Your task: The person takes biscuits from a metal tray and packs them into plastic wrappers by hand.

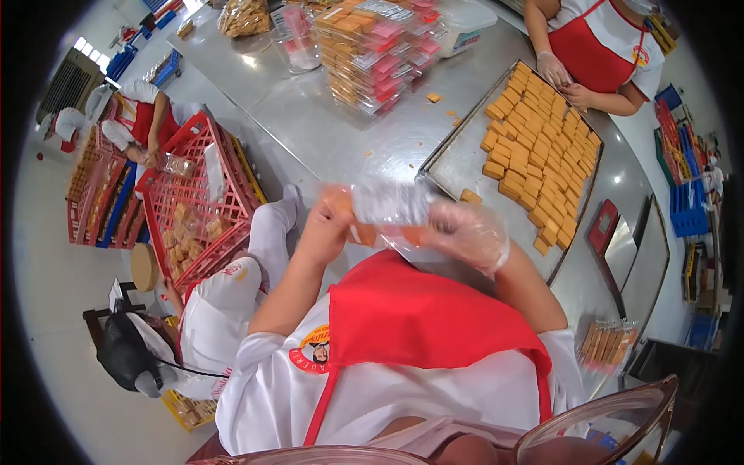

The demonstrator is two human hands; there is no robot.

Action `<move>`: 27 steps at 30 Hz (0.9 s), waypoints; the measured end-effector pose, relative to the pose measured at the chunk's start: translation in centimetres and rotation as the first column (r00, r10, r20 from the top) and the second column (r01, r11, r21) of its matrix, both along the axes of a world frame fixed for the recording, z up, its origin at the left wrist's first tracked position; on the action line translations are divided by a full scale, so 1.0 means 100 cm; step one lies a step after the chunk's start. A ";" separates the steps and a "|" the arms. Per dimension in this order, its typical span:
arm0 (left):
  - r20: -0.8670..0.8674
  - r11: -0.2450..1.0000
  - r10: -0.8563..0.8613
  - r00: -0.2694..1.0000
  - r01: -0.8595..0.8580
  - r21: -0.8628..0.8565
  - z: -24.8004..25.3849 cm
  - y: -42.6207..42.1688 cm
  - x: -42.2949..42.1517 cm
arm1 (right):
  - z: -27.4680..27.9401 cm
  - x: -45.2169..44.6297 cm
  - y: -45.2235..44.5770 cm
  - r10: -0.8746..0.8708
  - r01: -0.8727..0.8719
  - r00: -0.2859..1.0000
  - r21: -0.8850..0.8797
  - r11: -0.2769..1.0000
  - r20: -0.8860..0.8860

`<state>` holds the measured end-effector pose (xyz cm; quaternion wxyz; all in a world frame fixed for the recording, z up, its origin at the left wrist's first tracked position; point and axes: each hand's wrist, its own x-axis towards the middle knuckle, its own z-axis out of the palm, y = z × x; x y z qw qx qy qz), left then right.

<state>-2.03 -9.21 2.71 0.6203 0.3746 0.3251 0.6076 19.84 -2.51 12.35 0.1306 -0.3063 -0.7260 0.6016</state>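
Observation:
Between my two hands, just above the red apron, is a clear plastic packet (390, 208) with a whitish label and orange-brown contents, smeared by motion. My left hand (329, 217), bare, pinches its left end. My right hand (469, 232), in a clear plastic glove, grips its right end. A metal tray (442, 159) lies to the right, bearing rows of small golden-brown biscuits (535, 139); one biscuit (470, 197) sits apart near my right hand. Stacked packets (368, 50) of biscuits with pink labels stand on the steel table (287, 116) beyond my hands.
A co-worker's hands (564, 81) are at the tray's far edge. A red crate (198, 194) of packets stands left, with other people beside it. Right are a red-handled tool (603, 225), another tray (655, 256) and packed biscuits (608, 341). A plastic tub (465, 31) stands behind.

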 end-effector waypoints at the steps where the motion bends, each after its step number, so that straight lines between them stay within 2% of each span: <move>1: -0.119 0.996 -0.086 0.989 0.086 -0.001 -0.001 -0.003 -0.003 | 0.007 0.003 0.000 0.126 -0.119 0.985 -0.067 0.991 0.119; 2: -0.233 0.985 -0.173 0.957 0.174 -0.015 -0.002 -0.006 -0.004 | -0.005 0.009 -0.001 0.103 -0.107 0.994 -0.114 0.988 -0.042; 5: -0.195 0.985 -0.136 0.971 0.153 0.074 -0.010 -0.006 0.011 | -0.018 0.017 0.001 -0.132 -0.017 0.939 -0.428 0.904 -0.317; 6: -0.133 0.979 -0.183 0.974 0.193 0.071 -0.005 -0.006 0.014 | -0.022 0.017 0.001 -0.142 -0.025 0.933 -0.454 0.890 -0.329; 9: -0.199 0.973 -0.111 0.974 0.148 0.180 -0.004 -0.009 0.023 | -0.011 0.021 -0.012 -0.307 -0.045 0.886 -0.724 0.688 -0.347; 12: -0.312 0.891 -0.031 0.950 0.167 0.422 -0.002 -0.003 0.028 | -0.003 0.015 -0.020 -0.388 0.081 0.900 -0.801 0.593 -0.197; 15: -0.319 0.889 -0.088 0.944 0.219 0.403 0.003 -0.004 0.031 | -0.012 0.017 -0.020 -0.331 0.109 0.936 -0.796 0.595 -0.119; 18: -0.347 0.882 -0.082 0.934 0.230 0.412 0.006 -0.004 0.032 | -0.030 0.024 -0.020 -0.289 0.062 0.936 -0.712 0.700 -0.203; 21: -0.387 0.846 -0.009 0.922 0.213 0.489 0.008 -0.005 0.034 | -0.029 0.029 -0.015 -0.199 -0.010 0.955 -0.696 0.718 -0.219; 24: -0.408 0.859 0.088 0.909 0.138 0.493 0.009 -0.006 0.035 | -0.025 0.011 -0.017 -0.313 0.059 0.919 -0.699 0.713 -0.241; 27: -0.348 0.835 0.162 0.923 0.060 0.548 0.009 -0.005 0.042 | -0.023 0.003 -0.019 -0.564 0.368 0.807 -0.600 0.710 -0.173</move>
